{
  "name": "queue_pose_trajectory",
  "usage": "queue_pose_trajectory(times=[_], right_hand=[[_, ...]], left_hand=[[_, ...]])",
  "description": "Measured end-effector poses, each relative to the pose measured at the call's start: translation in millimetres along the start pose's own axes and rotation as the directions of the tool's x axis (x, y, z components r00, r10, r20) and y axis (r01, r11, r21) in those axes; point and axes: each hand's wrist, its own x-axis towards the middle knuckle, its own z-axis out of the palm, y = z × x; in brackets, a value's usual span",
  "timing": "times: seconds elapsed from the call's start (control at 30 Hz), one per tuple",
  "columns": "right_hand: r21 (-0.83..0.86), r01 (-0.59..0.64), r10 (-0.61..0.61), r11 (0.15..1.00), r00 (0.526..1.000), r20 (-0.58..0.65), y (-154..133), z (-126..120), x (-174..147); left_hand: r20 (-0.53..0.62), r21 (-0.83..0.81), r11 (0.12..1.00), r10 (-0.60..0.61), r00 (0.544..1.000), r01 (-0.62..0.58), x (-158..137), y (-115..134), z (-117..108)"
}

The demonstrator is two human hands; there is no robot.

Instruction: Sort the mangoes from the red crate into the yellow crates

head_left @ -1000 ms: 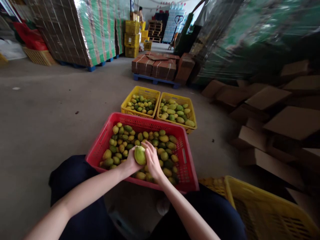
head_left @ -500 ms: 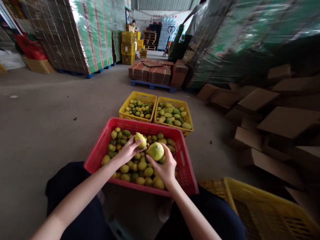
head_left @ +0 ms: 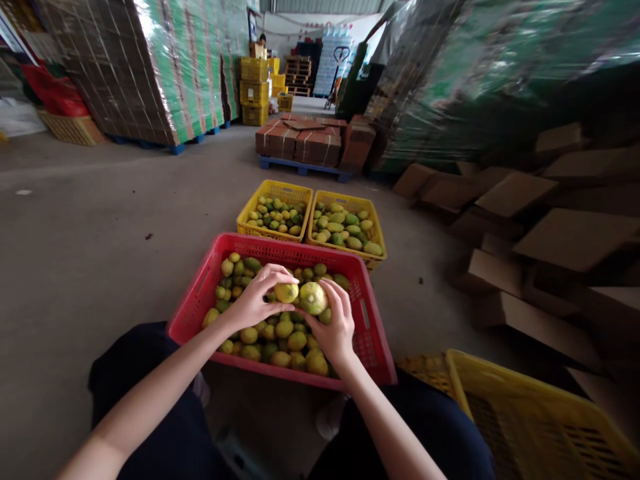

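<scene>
Closest to cam: dark-trousered knees (head_left: 135, 360) on either side, w/ a yellow crate (head_left: 510, 400) by the right one. Near side of a big red crate (head_left: 310, 379) comes right up to the knees, prob so everything in it is an easy reach; can't tell what's holding it up tho.

Both hands are over the middle of that crate, each w/ one fruit. Left hand (head_left: 260, 297) has fingers over the top and thumb below, gripping a smaller yellowish fruit (head_left: 287, 293). Right hand (head_left: 333, 327) is curled round the outer side of a bigger green-yellow fruit (head_left: 313, 298). They're side by side w/ the rounded ends toward cam, which imo makes size & skin easy to compare. Can't tell if they actually touch. Under them, loads of loose fruit (head_left: 283, 329), green thru yellow.

Just past the red crate: two smaller crates next to each other on the floor, left yellow crate (head_left: 270, 236) w/ mostly small fruit, right yellow crate (head_left: 345, 252) w/ bigger ones. Looks deliberate, both within reach-ish.

Further back, strapped flat cardboard (head_left: 317, 147) on a blue pallet (head_left: 300, 168), presumably for lifting, then stacked yellow crates (head_left: 254, 93).
</scene>
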Motion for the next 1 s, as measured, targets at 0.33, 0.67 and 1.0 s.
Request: queue_pose_trajectory(times=[0.33, 0.67, 1.0], right_hand=[[0.515, -0.576, 0.502, 0.634, 0.814, 0.293, -6, 2, 7], [0.571, -0.785, 0.528, -0.238, 0.389, 0.755, -3, 14, 9], [0.619, -0.603, 0.579, -0.504, 0.297, 0.759, -3, 11, 14]], left_hand=[[-0.015, -0.446, 0.82, -0.408, 0.913, 0.36, 11, -23, -8], [0.102, -0.748, 0.428, -0.68, 0.726, 0.507, 10, -29, -2], [0.154, -0.824, 0.4, -0.524, 0.837, 0.402, 4, -35, 5]])
